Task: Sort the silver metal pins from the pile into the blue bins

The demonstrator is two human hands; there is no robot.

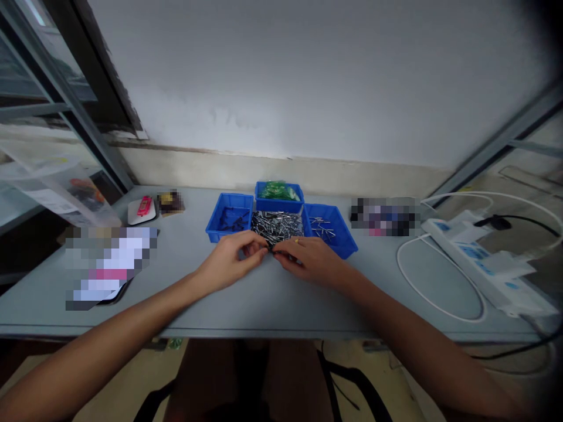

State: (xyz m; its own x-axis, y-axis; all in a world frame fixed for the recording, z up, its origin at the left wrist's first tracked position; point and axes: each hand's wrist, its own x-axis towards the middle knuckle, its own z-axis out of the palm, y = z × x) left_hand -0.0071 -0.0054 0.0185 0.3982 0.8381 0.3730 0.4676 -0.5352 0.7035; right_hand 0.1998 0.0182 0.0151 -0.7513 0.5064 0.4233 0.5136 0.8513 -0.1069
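Observation:
My left hand and my right hand meet at the near edge of a pile of thin metal pins. Thumb and fingers are pinched together on both, tip to tip. Something small and dark shows between the fingertips, too small to name. Left of the pile, a blue bin holds dark slender pieces. On the right, another blue bin has a few shiny pins in it. Behind the pile, a third blue bin contains green plastic packets.
A white power strip with looping white cable lies at the right. At the left are a phone-like blurred object, a white pad with a pink item, and a clear plastic container. A wall stands behind the table.

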